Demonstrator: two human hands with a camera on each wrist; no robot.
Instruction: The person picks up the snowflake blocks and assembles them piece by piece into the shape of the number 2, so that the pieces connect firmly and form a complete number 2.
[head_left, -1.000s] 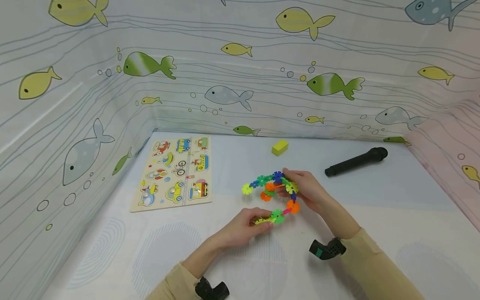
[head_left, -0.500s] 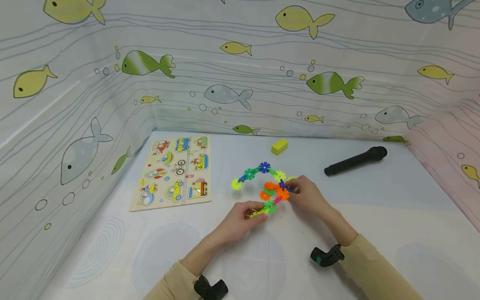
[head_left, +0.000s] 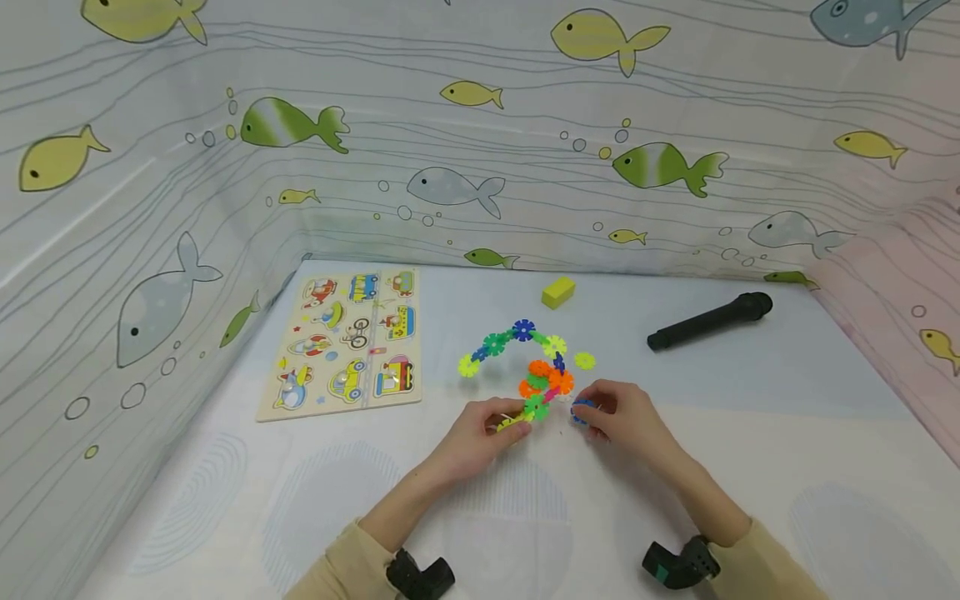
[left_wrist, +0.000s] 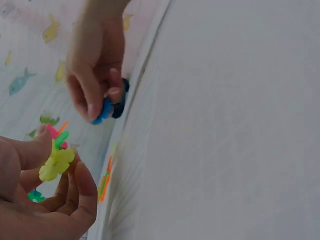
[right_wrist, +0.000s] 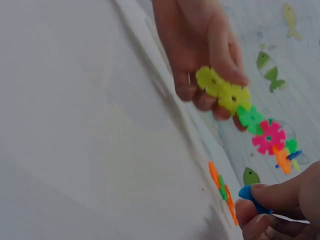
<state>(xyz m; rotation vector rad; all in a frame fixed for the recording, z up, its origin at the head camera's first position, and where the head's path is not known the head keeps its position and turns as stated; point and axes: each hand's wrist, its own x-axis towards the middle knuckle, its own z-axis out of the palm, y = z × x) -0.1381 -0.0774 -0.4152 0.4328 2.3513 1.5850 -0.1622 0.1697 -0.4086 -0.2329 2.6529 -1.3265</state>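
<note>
A chain of colourful snowflake discs [head_left: 525,367] arches over the white table [head_left: 750,467]. My left hand [head_left: 510,421] pinches the yellow discs [head_left: 513,421] at its near end; the right wrist view shows that hand [right_wrist: 200,50] holding the yellow discs [right_wrist: 222,90], with green and pink ones trailing off. My right hand [head_left: 588,412] pinches a single blue disc [head_left: 581,411] just right of the chain, apart from it. The left wrist view has this blue disc [left_wrist: 105,110] between thumb and finger of the right hand [left_wrist: 95,75]. One yellow-green disc [head_left: 584,361] lies loose.
A wooden vehicle puzzle board [head_left: 348,346] lies at the left. A yellow block [head_left: 558,292] sits near the back, and a black microphone-shaped object [head_left: 708,321] lies at the right. Fish-patterned curtain walls [head_left: 450,167] enclose the table on three sides.
My right hand has pulled back from the chain toward me, holding a blue disc. A yellow-green disc now lies loose. The chain shifted slightly left; the left hand keeps its grip.
</note>
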